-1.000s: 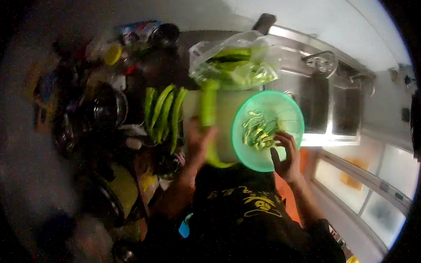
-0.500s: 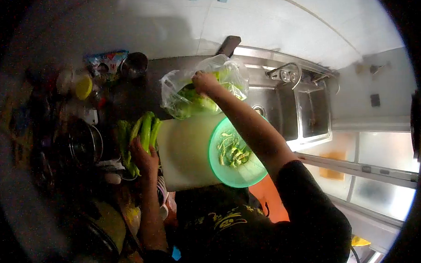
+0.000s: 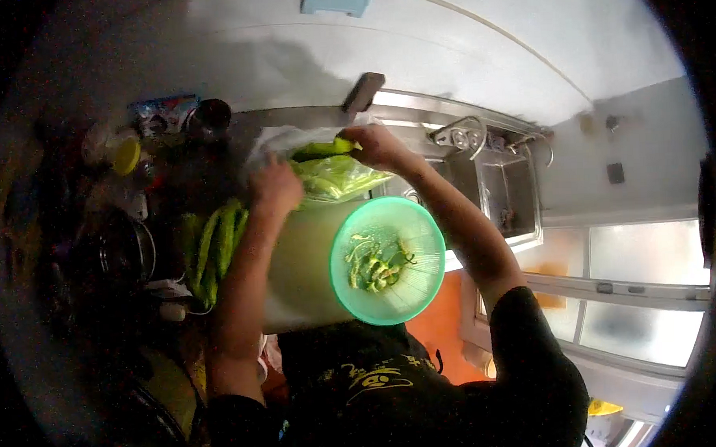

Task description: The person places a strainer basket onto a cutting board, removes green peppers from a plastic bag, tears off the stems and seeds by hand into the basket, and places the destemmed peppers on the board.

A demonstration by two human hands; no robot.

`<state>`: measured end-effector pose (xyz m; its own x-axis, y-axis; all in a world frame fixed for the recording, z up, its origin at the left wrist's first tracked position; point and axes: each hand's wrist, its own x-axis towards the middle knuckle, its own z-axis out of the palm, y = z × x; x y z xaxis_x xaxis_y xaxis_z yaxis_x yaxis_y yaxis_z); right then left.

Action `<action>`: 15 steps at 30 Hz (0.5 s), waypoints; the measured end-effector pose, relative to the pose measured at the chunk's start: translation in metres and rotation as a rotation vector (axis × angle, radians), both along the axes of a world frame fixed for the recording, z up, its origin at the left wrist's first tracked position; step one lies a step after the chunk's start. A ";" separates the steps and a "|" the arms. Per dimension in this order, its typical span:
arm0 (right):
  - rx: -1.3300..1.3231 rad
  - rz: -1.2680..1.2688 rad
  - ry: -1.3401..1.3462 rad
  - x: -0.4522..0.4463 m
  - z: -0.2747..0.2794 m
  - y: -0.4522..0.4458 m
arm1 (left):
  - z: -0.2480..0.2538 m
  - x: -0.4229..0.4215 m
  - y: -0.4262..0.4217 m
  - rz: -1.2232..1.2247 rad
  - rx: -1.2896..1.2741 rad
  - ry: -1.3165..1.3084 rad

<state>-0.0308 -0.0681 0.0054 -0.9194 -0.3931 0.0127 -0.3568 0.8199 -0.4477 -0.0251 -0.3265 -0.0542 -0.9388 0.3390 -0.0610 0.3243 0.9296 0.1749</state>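
- Pale board [image 3: 300, 273] is lying central.
- Loose peppers [image 3: 217, 248] are resting at its nine o'clock.
- Left hand [image 3: 276, 187], at eleven, is blurring; grip unclear.
- Plastic bag [image 3: 341, 181] is holding peppers at twelve.
- Right hand [image 3: 375, 148] is grasping a green pepper [image 3: 324, 149] at one.
- Green basket [image 3: 419, 272] is standing at three.

Double-basin sink [image 3: 524, 242]: steel, curved faucet [image 3: 454, 135] along its back edge
Window [image 3: 629, 252]: frosted panes
Blue packet [image 3: 167, 112]: just beside dark round container [image 3: 211, 118]
Yellow lid [image 3: 125, 157]: near packet
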 end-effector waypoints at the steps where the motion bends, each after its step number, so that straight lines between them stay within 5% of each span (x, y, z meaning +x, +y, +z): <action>1: -0.110 -0.097 -0.078 0.014 0.032 0.000 | -0.035 -0.006 -0.007 0.046 0.057 0.203; 4: -0.467 -0.133 -0.008 0.060 0.120 0.007 | 0.006 0.000 -0.018 -0.134 0.468 0.099; 6: -0.630 -0.184 0.019 0.107 0.153 0.005 | 0.074 0.039 0.001 0.068 1.037 -0.436; 11: -0.355 0.204 0.010 0.209 0.124 -0.018 | 0.142 0.082 0.063 0.326 1.907 -1.342; 12: -0.150 0.375 0.280 0.220 0.103 -0.018 | 0.145 0.079 0.062 0.033 1.611 -1.184; 13: -0.489 0.186 -0.078 0.235 0.094 -0.025 | 0.149 0.082 0.063 -0.010 1.358 -1.026; 15: -0.508 -0.065 -0.111 0.256 0.101 0.001 | 0.160 0.101 0.069 -0.170 1.035 -0.660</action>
<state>0.2252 -0.0672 0.1063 -0.9484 -0.3044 0.0885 -0.2403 0.5082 -0.8270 0.0761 -0.2577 0.1055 -0.7693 0.6241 -0.1368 -0.0018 0.2119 0.9773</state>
